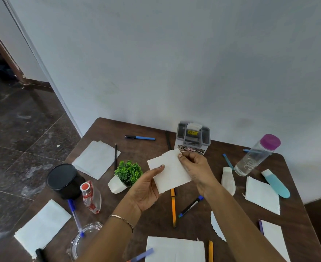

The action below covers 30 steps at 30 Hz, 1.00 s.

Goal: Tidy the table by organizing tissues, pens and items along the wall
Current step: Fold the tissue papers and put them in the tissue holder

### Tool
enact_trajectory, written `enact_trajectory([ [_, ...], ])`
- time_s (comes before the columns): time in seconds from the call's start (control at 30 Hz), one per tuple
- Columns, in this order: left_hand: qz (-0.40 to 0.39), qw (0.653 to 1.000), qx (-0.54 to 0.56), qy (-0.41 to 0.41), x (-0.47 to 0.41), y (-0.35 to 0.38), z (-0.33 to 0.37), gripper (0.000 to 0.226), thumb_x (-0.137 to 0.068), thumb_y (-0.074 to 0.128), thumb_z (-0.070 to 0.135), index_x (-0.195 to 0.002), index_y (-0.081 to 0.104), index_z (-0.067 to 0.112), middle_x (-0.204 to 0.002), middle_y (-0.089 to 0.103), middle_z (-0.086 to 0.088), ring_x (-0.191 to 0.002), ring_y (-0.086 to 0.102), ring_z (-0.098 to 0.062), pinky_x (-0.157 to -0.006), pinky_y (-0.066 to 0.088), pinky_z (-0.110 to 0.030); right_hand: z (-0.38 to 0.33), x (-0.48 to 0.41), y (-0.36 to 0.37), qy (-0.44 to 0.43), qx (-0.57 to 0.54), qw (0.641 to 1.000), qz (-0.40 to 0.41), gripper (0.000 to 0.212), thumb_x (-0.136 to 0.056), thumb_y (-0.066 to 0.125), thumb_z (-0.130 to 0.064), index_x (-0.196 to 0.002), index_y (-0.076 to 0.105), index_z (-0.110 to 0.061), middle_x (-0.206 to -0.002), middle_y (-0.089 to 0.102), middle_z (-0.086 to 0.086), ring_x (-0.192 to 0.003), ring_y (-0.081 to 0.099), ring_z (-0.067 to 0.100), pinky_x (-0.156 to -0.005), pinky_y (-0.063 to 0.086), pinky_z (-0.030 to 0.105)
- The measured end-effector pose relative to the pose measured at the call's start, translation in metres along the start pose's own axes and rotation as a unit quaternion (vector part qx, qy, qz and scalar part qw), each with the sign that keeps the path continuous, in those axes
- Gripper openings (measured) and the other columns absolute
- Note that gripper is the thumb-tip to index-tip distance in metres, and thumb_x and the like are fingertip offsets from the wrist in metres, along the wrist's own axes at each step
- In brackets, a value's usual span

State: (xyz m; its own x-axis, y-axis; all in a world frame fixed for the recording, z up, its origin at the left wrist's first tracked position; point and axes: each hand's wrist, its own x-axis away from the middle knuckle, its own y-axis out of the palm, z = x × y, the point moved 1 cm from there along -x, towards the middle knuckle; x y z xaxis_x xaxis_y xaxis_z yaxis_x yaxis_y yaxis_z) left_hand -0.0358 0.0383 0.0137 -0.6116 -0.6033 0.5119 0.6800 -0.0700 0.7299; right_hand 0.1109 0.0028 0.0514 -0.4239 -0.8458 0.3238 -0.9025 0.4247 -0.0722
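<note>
White wall point(156, 53), dark tiled floor point(14, 129)

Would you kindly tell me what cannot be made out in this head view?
Head view:
- Orange pencil: top end hidden behind the held tissue.
- Glass container: cut off by bottom edge, partly behind left forearm.
- Grey organizer: yellow sticker's print too small.
- Blue object at bottom edge: blurred.

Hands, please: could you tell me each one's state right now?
Left hand: grips the tissue at its lower edge.
Right hand: pinches that tissue's top corner.

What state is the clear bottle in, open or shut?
Shut: a purple cap sits on top of the bottle.
</note>
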Motion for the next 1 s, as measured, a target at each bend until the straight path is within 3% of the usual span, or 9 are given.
enact_trajectory([
  [0.1,0.005,1.0,-0.008,-0.001,0.0,0.002,0.001,0.041,-0.073,0.066,0.008,-0.113,0.06,0.003,-0.107,0.071,-0.018,-0.104,0.064,-0.033,-0.072,0.061,-0.04,0.001,-0.003,-0.002,0.055,-0.044,0.997,-0.021,0.013,-0.092,0.058,-0.038,-0.1,0.064,-0.03,-0.108,0.064,0.002,-0.095,0.062,0.022,-0.07,0.052,0.03],
  [0.2,0.01,1.0,-0.01,-0.002,-0.001,0.003,0.001,0.041,-0.074,0.066,0.008,-0.114,0.059,0.003,-0.109,0.07,-0.018,-0.103,0.065,-0.033,-0.072,0.061,-0.04,0.01,-0.007,-0.007,0.146,-0.071,0.984,-0.069,0.042,-0.081,0.06,-0.055,-0.109,0.063,-0.024,-0.108,0.068,0.005,-0.101,0.062,0.025,-0.075,0.051,0.035],
  [0.4,0.028,0.999,-0.044,0.004,-0.006,0.001,0.002,0.029,-0.083,0.063,0.007,-0.112,0.06,0.005,-0.102,0.073,-0.017,-0.103,0.065,-0.033,-0.076,0.06,-0.041,0.02,-0.014,-0.016,0.175,-0.116,0.976,-0.05,0.046,-0.073,0.078,-0.017,-0.115,0.062,-0.004,-0.107,0.07,0.013,-0.096,0.066,0.025,-0.071,0.057,0.033],
  [0.5,0.037,0.997,-0.069,-0.005,-0.008,0.002,0.002,0.02,-0.089,0.058,0.002,-0.109,0.06,0.004,-0.102,0.072,-0.017,-0.105,0.064,-0.033,-0.078,0.059,-0.042,0.019,-0.02,-0.016,0.086,-0.017,0.996,0.009,0.033,-0.078,0.077,-0.012,-0.107,0.063,-0.006,-0.103,0.067,0.006,-0.089,0.066,0.018,-0.067,0.054,0.025],
  [0.57,0.045,0.996,-0.073,-0.016,-0.011,0.002,-0.001,0.022,-0.092,0.052,0.0,-0.113,0.056,0.003,-0.112,0.068,-0.019,-0.109,0.062,-0.034,-0.082,0.057,-0.044,0.015,-0.02,-0.013,-0.028,0.143,0.987,0.064,0.025,-0.082,0.074,-0.018,-0.103,0.061,-0.015,-0.101,0.062,-0.003,-0.085,0.06,0.009,-0.068,0.049,0.018],
  [0.7,0.052,0.996,-0.061,-0.03,-0.02,0.003,-0.008,0.031,-0.097,0.047,0.009,-0.127,0.05,0.002,-0.122,0.064,-0.021,-0.112,0.061,-0.034,-0.086,0.053,-0.047,0.017,-0.007,0.002,-0.266,0.369,0.883,0.12,0.017,-0.085,0.067,-0.019,-0.102,0.064,-0.017,-0.095,0.062,-0.006,-0.081,0.053,0.004,-0.068,0.039,0.013],
  [0.77,0.049,0.997,-0.053,-0.024,-0.022,0.006,-0.01,0.031,-0.101,0.042,0.019,-0.125,0.054,0.003,-0.116,0.067,-0.02,-0.104,0.065,-0.03,-0.082,0.055,-0.044,0.025,0.001,0.009,-0.301,0.407,0.855,0.11,0.019,-0.084,0.067,-0.019,-0.103,0.065,-0.018,-0.098,0.063,-0.004,-0.084,0.055,0.006,-0.069,0.042,0.015],
  [0.9,0.055,0.997,-0.045,0.001,-0.023,0.01,-0.014,0.047,-0.101,0.033,0.038,-0.12,0.058,0.004,-0.09,0.074,-0.013,-0.08,0.073,-0.022,-0.072,0.058,-0.034,0.038,0.01,0.02,-0.304,0.415,0.851,0.104,0.023,-0.086,0.065,-0.024,-0.108,0.067,-0.017,-0.102,0.062,-0.003,-0.088,0.059,0.011,-0.071,0.051,0.024],
  [1.0,0.063,0.998,-0.026,0.003,-0.026,0.01,-0.016,0.075,-0.085,0.042,0.063,-0.128,0.054,0.003,-0.114,0.067,-0.021,-0.106,0.066,-0.031,-0.096,0.05,-0.042,0.043,0.015,0.026,-0.289,0.407,0.861,0.093,0.027,-0.088,0.064,-0.027,-0.113,0.066,-0.017,-0.104,0.062,-0.002,-0.091,0.059,0.012,-0.075,0.053,0.027],
])
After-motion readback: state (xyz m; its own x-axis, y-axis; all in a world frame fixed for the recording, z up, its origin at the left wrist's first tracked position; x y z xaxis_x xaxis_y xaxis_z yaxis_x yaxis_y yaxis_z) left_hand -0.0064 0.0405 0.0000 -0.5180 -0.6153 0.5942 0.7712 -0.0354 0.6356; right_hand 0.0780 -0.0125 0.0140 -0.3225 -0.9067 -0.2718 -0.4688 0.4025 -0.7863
